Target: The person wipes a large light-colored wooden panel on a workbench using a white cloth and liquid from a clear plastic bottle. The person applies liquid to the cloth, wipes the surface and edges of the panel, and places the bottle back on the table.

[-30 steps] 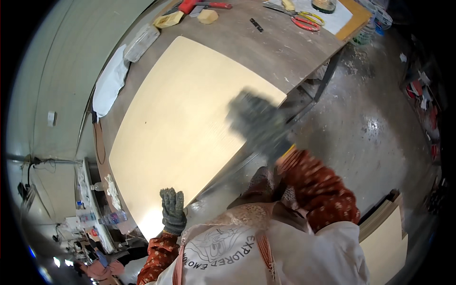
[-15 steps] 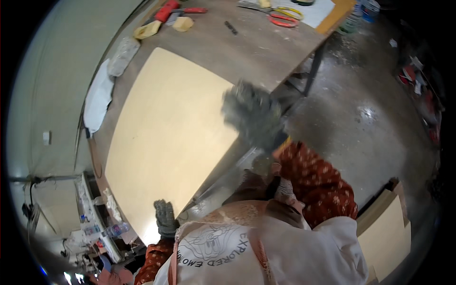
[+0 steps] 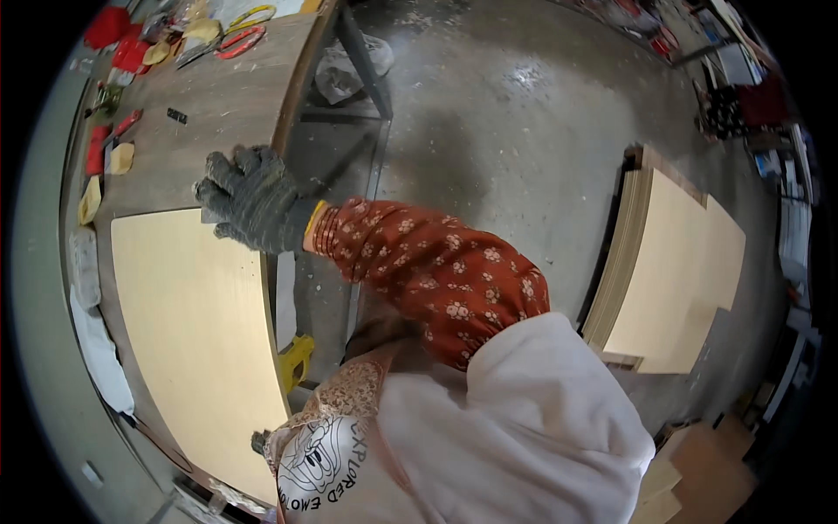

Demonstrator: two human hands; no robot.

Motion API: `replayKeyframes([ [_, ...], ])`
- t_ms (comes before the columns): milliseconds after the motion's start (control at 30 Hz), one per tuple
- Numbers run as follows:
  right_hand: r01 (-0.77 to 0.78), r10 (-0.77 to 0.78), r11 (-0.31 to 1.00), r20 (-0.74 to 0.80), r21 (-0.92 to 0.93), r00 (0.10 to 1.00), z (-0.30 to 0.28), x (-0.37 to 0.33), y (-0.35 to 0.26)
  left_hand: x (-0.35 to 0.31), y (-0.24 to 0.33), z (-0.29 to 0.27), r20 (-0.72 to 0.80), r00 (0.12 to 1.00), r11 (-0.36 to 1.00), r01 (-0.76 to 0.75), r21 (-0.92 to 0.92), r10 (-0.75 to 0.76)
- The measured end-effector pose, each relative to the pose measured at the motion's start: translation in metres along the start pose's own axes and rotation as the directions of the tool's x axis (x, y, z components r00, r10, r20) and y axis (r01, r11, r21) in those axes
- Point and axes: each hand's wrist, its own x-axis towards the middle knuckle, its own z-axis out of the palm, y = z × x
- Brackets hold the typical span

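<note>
A pale, thin wooden board (image 3: 188, 332) lies on the workbench at my left. My right hand (image 3: 257, 199), in a grey knit glove, is over the board's far right corner with its fingers spread. A small grey patch shows between its thumb and fingers; whether this is a held piece cannot be made out. At the near right edge of the board only a bit of my left hand (image 3: 258, 441) shows, in a dark glove; my shirt hides the rest and its fingers.
The workbench (image 3: 183, 144) holds scissors (image 3: 240, 42), red-handled tools (image 3: 96, 148), a yellowish block (image 3: 121, 158) and a dark strip (image 3: 177, 115). A stack of boards (image 3: 663, 271) stands on the floor at right. A yellow object (image 3: 297, 362) sits beside the board's right edge.
The view has swung right, so bench and board appear farther left. My right hand, blurred before, is now sharp at the board's far corner. My left hand, seen on the board before, is mostly hidden.
</note>
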Motion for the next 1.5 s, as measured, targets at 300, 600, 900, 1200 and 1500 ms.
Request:
replayKeyframes([
  [300,0.165,-0.153,0.981,-0.106,0.106,0.983,0.02,-0.036,-0.051,0.188,0.061,-0.026,-0.135,0.88,0.826,-0.474,-0.305,0.455],
  [600,0.073,-0.073,0.997,0.013,0.01,0.997,0.003,-0.029,-0.024,0.261,0.063,-0.004,-0.059,0.933,0.661,-0.294,-0.691,0.354],
  [900,0.385,-0.47,0.858,0.217,0.34,0.856,0.015,0.039,0.022,0.318,0.017,0.053,-0.117,0.924,0.828,0.264,-0.494,-0.364],
  [1200,0.621,-0.772,0.505,0.636,0.599,0.014,0.062,0.15,0.003,0.309,0.021,0.043,-0.122,0.76,0.766,0.642,-0.012,-0.639],
  [1500,0.583,-0.751,0.646,0.271,0.493,0.603,0.259,0.268,-0.065,0.33,0.044,0.017,-0.104,0.627,0.634,0.771,-0.06,-0.772],
])
